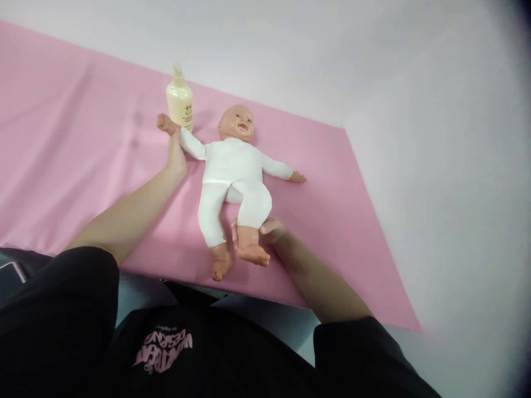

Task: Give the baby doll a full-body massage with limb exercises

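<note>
A baby doll point(233, 162) with a white cloth body lies on its back, its head away from me. My left hand point(177, 156) is at the doll's arm on the left, gripping it near the wrist; most of the fingers are hidden behind the arm. Around the doll's lower leg on the right, just above the foot, my right hand point(270, 229) is closed, with the thumb on one side and fingertips on the other. A pale yellow pump bottle point(179, 102) stands upright just behind the doll's raised fist.
A pink cover point(332, 215) spreads over the table under the doll, with its right edge slanting toward me. White surface point(448, 182) lies beyond it. A phone point(12, 281) shows at the lower left, beside my sleeve.
</note>
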`<state>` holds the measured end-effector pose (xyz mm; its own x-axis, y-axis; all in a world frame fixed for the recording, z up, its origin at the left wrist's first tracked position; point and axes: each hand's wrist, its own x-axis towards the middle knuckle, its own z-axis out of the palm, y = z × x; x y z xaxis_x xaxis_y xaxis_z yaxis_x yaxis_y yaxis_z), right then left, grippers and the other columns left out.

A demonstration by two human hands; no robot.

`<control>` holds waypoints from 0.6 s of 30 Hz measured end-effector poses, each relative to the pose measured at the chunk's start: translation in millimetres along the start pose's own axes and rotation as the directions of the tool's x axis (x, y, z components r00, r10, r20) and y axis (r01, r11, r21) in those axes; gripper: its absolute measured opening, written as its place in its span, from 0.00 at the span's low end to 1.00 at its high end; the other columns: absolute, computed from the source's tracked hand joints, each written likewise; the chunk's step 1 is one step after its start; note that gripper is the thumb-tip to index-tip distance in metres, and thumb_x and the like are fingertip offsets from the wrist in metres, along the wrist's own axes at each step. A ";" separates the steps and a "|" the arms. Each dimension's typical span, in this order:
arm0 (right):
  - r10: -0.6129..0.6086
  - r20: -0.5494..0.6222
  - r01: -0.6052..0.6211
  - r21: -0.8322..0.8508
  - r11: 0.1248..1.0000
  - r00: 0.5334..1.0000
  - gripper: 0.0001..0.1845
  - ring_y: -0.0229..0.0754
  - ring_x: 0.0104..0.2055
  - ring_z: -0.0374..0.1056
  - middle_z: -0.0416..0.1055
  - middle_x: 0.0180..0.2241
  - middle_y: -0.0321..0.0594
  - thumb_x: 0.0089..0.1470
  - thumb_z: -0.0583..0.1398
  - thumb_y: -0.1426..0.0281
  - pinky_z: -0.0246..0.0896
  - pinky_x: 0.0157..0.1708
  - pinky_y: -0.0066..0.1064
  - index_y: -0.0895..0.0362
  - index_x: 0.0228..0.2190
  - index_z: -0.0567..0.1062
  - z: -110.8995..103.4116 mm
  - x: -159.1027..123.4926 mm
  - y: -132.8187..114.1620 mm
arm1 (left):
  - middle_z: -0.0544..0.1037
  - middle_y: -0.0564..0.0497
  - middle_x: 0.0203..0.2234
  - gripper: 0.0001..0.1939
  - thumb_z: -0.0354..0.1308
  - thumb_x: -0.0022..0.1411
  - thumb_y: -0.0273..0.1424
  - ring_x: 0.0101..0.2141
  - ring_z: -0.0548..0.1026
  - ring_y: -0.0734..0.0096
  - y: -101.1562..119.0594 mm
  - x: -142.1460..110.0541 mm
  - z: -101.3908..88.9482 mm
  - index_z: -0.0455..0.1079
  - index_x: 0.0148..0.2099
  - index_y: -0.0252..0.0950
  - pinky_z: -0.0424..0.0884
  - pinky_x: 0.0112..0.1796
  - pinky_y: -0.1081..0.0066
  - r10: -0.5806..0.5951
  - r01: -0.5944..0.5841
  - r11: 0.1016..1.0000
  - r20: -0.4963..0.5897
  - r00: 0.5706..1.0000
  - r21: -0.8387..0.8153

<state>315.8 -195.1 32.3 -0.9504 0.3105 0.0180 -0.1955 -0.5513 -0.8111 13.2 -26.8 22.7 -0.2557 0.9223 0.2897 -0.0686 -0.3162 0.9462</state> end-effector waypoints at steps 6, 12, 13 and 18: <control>0.230 0.079 -0.221 -0.111 0.969 0.970 0.33 0.52 0.57 0.78 0.83 0.49 0.50 0.49 0.74 0.61 0.67 0.62 0.43 0.58 0.54 0.77 4.5 -0.1 -6.7 | 0.72 0.48 0.63 0.19 0.38 0.82 0.37 0.59 0.74 0.74 25.0 -6.8 13.5 0.63 0.63 0.35 0.72 0.60 0.71 -0.326 0.179 0.872 -0.269 0.906 -0.455; 0.265 0.053 -0.257 -0.117 0.959 0.963 0.32 0.52 0.60 0.76 0.83 0.50 0.49 0.49 0.74 0.61 0.66 0.64 0.43 0.58 0.54 0.78 7.1 -0.5 -10.1 | 0.70 0.46 0.67 0.20 0.41 0.81 0.37 0.61 0.72 0.73 28.4 -9.4 15.4 0.62 0.66 0.32 0.72 0.59 0.74 -0.339 0.168 0.848 -0.271 0.901 -0.502; 0.265 0.053 -0.257 -0.114 0.960 0.963 0.31 0.52 0.60 0.76 0.83 0.50 0.49 0.49 0.74 0.61 0.65 0.64 0.43 0.58 0.53 0.78 6.8 -0.6 -9.8 | 0.70 0.45 0.67 0.20 0.42 0.81 0.37 0.60 0.73 0.72 28.4 -9.4 15.1 0.61 0.66 0.32 0.72 0.59 0.73 -0.340 0.165 0.843 -0.269 0.901 -0.512; 0.246 0.062 -0.238 -0.121 0.964 0.967 0.29 0.53 0.60 0.76 0.84 0.47 0.49 0.48 0.74 0.61 0.66 0.64 0.44 0.58 0.49 0.78 5.5 -0.7 -8.2 | 0.69 0.43 0.68 0.20 0.42 0.82 0.38 0.62 0.72 0.69 25.6 -9.1 13.9 0.61 0.65 0.31 0.69 0.64 0.68 -0.316 0.152 0.852 -0.262 0.912 -0.501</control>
<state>316.7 -195.1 42.1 -0.9823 0.1168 -0.1462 0.0666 -0.5116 -0.8566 27.1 -40.2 46.3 -0.4641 0.8828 -0.0728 -0.5799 -0.2406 0.7783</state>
